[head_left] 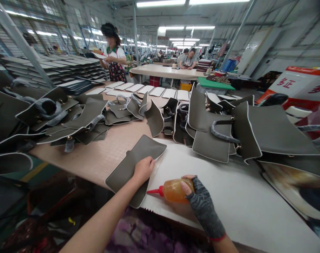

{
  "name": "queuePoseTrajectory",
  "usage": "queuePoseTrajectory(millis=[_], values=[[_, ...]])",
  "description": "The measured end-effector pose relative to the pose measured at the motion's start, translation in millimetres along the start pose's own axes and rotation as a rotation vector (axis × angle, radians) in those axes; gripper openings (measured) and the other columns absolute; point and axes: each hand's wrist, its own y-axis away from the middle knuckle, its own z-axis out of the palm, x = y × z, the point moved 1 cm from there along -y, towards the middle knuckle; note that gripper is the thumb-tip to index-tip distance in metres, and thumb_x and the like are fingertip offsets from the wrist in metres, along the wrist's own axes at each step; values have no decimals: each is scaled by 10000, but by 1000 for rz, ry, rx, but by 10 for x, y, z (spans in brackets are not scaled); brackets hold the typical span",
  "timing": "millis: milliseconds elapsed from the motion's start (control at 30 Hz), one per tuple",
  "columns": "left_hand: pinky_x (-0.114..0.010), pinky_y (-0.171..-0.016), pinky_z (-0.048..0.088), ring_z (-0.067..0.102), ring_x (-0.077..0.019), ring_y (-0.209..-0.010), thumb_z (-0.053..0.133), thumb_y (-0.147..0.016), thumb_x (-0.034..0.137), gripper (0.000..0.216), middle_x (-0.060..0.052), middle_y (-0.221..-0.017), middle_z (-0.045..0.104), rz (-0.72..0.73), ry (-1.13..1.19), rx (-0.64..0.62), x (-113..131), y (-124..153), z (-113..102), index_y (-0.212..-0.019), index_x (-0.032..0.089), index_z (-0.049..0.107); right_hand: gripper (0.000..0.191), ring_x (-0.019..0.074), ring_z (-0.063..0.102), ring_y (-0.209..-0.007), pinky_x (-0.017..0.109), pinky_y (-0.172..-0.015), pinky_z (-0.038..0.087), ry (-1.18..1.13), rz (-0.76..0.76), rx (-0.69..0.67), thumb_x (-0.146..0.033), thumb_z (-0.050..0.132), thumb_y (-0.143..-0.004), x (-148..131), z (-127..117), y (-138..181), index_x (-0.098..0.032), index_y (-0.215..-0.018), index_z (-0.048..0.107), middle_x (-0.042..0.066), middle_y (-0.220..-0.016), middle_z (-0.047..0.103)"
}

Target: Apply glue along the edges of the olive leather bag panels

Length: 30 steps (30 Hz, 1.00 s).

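Note:
A grey-brown leather bag panel with a pale edge lies slanted across the near side of the table. My left hand, bare, is closed at the panel's right edge, and its fingertips are partly hidden. In my right hand, wearing a grey fingerless glove, is a squeeze bottle of amber liquid that looks like glue. The bottle lies nearly level, its red nozzle pointing left at the panel's edge, low down. Whether the tip touches the edge, I cannot tell. Under both is a white board.
Grey bag parts with wrapped handles are heaped on the left and right. Behind them lie rows of white panels on the brown table. A co-worker stands at the back left; others work farther off.

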Motion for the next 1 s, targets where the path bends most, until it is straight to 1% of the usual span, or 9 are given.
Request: queuePoseTrajectory(millis=[167,367,500,600,700,800,867,933,1000], values=[[-235,-616,350,556,-146,-767,267,-889,360,322,-29,-842,612,16,-53,-14,23,19,14,-848,193,539,265,195,543,-741,312,-698,438,-154,102,-75,-430,552,-723,73,-43,-77,-186,-823,545,35,-788,587],[-244,-659,382,522,-151,-821,254,-897,264,285,-51,-941,536,151,-212,-11,53,117,55,-907,191,529,237,159,473,-554,249,-388,346,-878,494,7,-415,502,-736,380,-326,-263,-207,-846,531,12,-714,543],[-307,-773,369,462,-187,-919,316,-865,158,257,-66,-1005,512,252,-286,78,65,221,91,-1001,203,529,355,149,457,-598,234,-384,351,-1288,545,-102,-378,578,-620,566,-460,-342,-186,-917,547,54,-799,551],[-348,-828,342,436,-198,-960,321,-859,143,297,-72,-1088,496,288,-294,125,87,245,122,-1080,210,508,370,144,453,-616,235,-405,372,-1389,545,-118,-345,594,-596,601,-473,-368,-178,-922,546,63,-833,550],[-348,-837,341,432,-197,-981,328,-848,121,334,-69,-1124,494,324,-292,90,142,220,112,-1122,222,489,352,162,474,-635,263,-441,388,-1342,587,-96,-403,562,-657,568,-439,-379,-190,-937,545,65,-837,556],[-327,-840,355,457,-186,-984,335,-840,121,322,-57,-1133,512,380,-276,-28,173,176,-37,-1067,231,536,327,163,492,-634,258,-458,381,-1338,647,-75,-416,541,-696,533,-415,-386,-198,-938,545,58,-809,571],[-311,-901,331,436,-182,-1064,362,-826,120,324,-50,-1223,468,395,-287,-51,123,145,-254,-1079,226,534,338,162,493,-620,257,-451,374,-1362,666,-75,-433,530,-705,527,-417,-389,-190,-939,549,61,-797,577],[-323,-975,270,343,-210,-1186,418,-811,166,380,-84,-1330,359,275,-339,46,-8,109,-541,-1189,177,449,349,166,494,-614,261,-447,375,-1382,665,-78,-440,517,-712,530,-427,-390,-183,-946,551,66,-788,579],[-354,-977,272,303,-261,-1220,479,-792,285,542,-153,-1338,330,11,-378,113,-180,82,-816,-1277,102,321,335,168,501,-624,261,-457,383,-1400,671,-77,-423,507,-725,530,-435,-390,-176,-946,553,71,-790,582]])
